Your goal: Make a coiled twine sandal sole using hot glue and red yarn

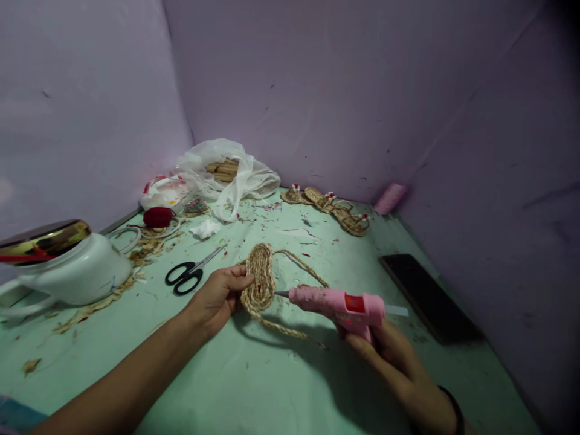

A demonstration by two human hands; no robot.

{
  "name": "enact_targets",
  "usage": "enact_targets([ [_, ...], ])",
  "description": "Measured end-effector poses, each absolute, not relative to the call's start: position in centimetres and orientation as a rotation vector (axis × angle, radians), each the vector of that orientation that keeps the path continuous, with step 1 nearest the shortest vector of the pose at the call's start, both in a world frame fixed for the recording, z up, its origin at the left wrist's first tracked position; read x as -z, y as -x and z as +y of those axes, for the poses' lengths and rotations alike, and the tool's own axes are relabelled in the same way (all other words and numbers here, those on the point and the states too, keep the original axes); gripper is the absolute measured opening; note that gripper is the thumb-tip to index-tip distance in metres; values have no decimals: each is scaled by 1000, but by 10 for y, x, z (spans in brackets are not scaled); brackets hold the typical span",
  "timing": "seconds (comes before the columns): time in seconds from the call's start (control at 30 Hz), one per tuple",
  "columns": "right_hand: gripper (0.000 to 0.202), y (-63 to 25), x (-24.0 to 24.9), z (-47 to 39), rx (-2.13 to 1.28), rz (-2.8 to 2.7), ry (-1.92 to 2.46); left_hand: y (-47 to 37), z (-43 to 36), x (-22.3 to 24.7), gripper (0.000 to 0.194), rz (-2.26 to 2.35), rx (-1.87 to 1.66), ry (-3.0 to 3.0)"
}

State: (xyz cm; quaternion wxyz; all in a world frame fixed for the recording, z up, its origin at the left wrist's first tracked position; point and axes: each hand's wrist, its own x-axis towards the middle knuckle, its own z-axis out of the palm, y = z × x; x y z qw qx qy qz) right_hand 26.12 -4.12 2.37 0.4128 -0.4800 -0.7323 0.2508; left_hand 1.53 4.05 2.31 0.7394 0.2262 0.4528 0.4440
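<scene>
My left hand point(222, 297) pinches the left edge of a small oval sole of coiled braided cord point(260, 275), held up over the green tabletop. A loose braid tail point(276, 326) hangs from its lower end, and another length of cord point(301, 264) runs off to the right behind it. My right hand point(385, 356) is wrapped round the handle of a pink glue gun point(335, 305). The gun's metal nozzle points left, at the sole's right edge; whether they touch is unclear. A clear glue stick juts from the gun's rear.
Black-handled scissors point(188, 275) lie left of my left hand. A white pot point(86, 272) stands far left, a phone point(430, 296) lies right. Behind are a plastic bag point(249, 175), red yarn point(158, 217), small woven sandals point(333, 205) and a pink roll point(390, 199).
</scene>
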Motion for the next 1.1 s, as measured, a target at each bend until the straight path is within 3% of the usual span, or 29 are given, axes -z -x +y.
enact_targets([
  [0.3, 12, -261, -25, -40, -589, -1833, 1211, -15, 40, -24, 14, 1002, -927, -566],
  [0.6, 21, -261, -27, -39, -625, -1837, 1169, -14, 38, -26, 30, 969, -875, -606],
  [1.1, 22, -261, -24, -38, -708, -1806, 1211, -15, 37, -26, 18, 978, -849, -646],
])
